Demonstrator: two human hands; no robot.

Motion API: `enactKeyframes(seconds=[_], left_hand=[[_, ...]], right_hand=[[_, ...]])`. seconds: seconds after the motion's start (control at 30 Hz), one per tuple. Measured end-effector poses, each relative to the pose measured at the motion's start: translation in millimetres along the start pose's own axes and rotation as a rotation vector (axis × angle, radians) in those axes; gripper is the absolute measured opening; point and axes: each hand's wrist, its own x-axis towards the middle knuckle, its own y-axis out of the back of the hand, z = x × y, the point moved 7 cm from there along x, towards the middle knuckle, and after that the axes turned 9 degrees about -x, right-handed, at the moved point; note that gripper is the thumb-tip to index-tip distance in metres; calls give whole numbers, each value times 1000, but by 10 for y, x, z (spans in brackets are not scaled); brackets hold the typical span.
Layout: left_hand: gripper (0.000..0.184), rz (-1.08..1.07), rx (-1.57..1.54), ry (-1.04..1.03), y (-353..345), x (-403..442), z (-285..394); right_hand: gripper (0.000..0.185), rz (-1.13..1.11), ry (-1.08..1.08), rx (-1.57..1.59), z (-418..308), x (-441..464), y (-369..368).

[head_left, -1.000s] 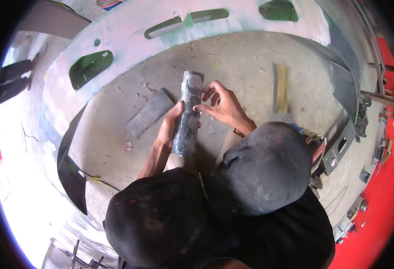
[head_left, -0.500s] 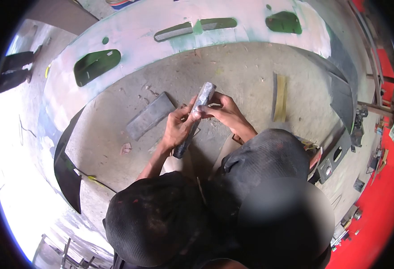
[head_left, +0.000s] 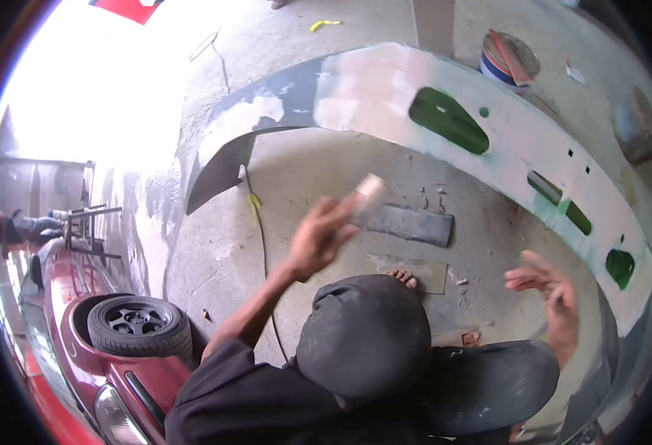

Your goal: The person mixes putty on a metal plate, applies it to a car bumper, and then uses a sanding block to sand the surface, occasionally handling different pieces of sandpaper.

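Observation:
My left hand [head_left: 322,237] is closed around a pale, block-like piece [head_left: 371,191], which is blurred by motion and sticks out past the fingers. Apart from it on the right, my right hand [head_left: 552,297] is raised with its fingers spread and nothing visible in them. A long curved panel [head_left: 370,93], patched white, pink and grey with green-edged openings, arches beyond both hands. Below the held piece, a flat grey strip [head_left: 411,225] lies on the concrete floor, and a thin tan sheet [head_left: 431,277] lies nearer my knees.
At the left are a red car [head_left: 70,326] and a black-rimmed wheel [head_left: 139,325]. A cable [head_left: 263,259] runs along the floor. An open can [head_left: 498,65] stands behind the panel. Another person [head_left: 25,226] is at the far left.
The view has swung left, bringing the red car and wheel in. My right hand has come off the mottled grey piece and moved away, its fingers now spread.

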Motion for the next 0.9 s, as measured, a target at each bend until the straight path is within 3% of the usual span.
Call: enactKeyframes(seconds=[0.07, 0.1, 0.13, 0.23, 0.3, 0.4, 0.5, 0.57, 0.63, 0.7, 0.77, 0.9], left_hand=[[55, 265, 135, 95, 730, -9, -18], [52, 365, 341, -65, 1067, 30, -80], [50, 475, 277, 90, 1398, 86, -307], [54, 638, 618, 185, 2191, 426, -751], [52, 651, 639, 281, 2433, 763, -988], [50, 687, 729, 359, 2414, 1082, -1290], [53, 671, 836, 252, 2131, 1016, -1334], [51, 624, 792, 252, 2122, 979, -1298], [49, 670, 867, 351, 2484, 1135, -1550], [50, 757, 770, 488, 2981, 1317, -1705], [50, 781, 790, 465, 3212, 1351, -1997], [49, 693, 813, 292, 2259, 983, -1511]], right_hand=[[78, 28, 97, -158, -501, 248, 83], [71, 48, 113, -245, -622, 445, 67], [64, 72, 128, -332, -754, 666, 49], [38, 143, 150, -761, -887, 1416, 78], [30, 241, 460, -1051, -921, 1870, 83], [31, 368, 593, -1116, -777, 2443, 241], [34, 334, 400, -1091, -503, 2761, 432], [46, 321, 245, -1171, -398, 2883, 435], [54, 349, 74, -1291, -441, 2885, 345], [61, 309, 128, -1268, -409, 2913, 351], [61, 313, 141, -1269, -431, 2901, 361], [61, 327, 95, -1308, -448, 2928, 312]])
